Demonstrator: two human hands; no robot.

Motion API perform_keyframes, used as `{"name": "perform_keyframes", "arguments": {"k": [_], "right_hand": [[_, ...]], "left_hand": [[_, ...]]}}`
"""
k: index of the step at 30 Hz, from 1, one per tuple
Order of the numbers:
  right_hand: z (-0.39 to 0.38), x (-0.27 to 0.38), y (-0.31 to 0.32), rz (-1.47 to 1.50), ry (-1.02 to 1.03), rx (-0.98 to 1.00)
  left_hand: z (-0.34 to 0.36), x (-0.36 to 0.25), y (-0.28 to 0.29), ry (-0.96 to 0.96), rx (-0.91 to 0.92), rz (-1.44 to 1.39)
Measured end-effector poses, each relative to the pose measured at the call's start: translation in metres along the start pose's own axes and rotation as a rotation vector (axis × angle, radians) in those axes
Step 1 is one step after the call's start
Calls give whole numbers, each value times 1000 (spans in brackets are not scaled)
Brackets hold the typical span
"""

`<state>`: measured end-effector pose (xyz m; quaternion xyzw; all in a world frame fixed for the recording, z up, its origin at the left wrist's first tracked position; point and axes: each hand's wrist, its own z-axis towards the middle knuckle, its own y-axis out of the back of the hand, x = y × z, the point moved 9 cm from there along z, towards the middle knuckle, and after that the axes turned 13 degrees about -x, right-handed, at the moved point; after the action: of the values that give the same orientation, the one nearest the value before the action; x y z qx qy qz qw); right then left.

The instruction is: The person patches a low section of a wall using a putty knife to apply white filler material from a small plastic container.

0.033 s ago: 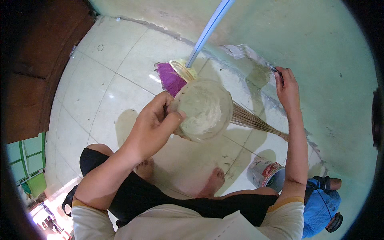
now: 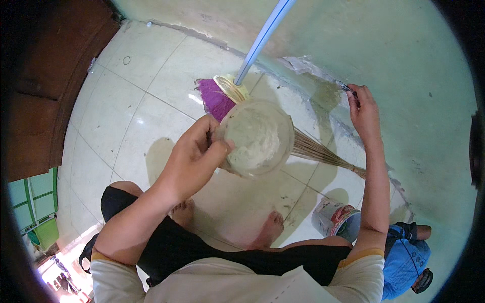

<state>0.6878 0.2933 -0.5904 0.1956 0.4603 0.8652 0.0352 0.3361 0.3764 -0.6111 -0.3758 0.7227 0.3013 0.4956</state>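
My left hand (image 2: 197, 156) grips the rim of a round, translucent plastic tub (image 2: 255, 139), thumb over its edge. Pale whitish paste is smeared across the bottom of the tub. At the foot of the green wall, my right hand (image 2: 364, 111) is closed round the dark handle of a small tool that looks like a putty knife (image 2: 347, 89). Its tip is at the wall, by the right end of a rough, pale patch (image 2: 303, 65) where the paint is broken. My fingers hide most of the tool.
Beyond the tub stands a purple broom (image 2: 217, 98) with a blue handle. A stick broom (image 2: 323, 152) lies on the tiles, partly behind the tub. Near my right knee is a bucket (image 2: 336, 219); a blue bag (image 2: 408, 260) is by the wall. Brown wooden furniture (image 2: 60, 76) stands left.
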Motion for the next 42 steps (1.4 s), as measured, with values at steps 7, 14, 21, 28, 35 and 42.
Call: {"name": "perform_keyframes", "arguments": {"k": [7, 14, 21, 28, 35, 42], "right_hand": [[23, 34, 71, 365, -226, -23], [5, 140, 86, 525, 16, 221], [-7, 151, 35, 503, -166, 351], [-18, 149, 18, 684, -312, 324], [-20, 136, 10, 708, -378, 370], [-33, 103, -12, 859, -701, 501]], "left_hand": [[19, 11, 9, -9, -63, 1], [26, 8, 18, -10, -147, -45], [19, 3, 9, -88, -110, -21], [20, 1, 10, -129, -72, -60], [17, 8, 1, -73, -21, -14], [20, 13, 3, -19, -47, -67]]}}
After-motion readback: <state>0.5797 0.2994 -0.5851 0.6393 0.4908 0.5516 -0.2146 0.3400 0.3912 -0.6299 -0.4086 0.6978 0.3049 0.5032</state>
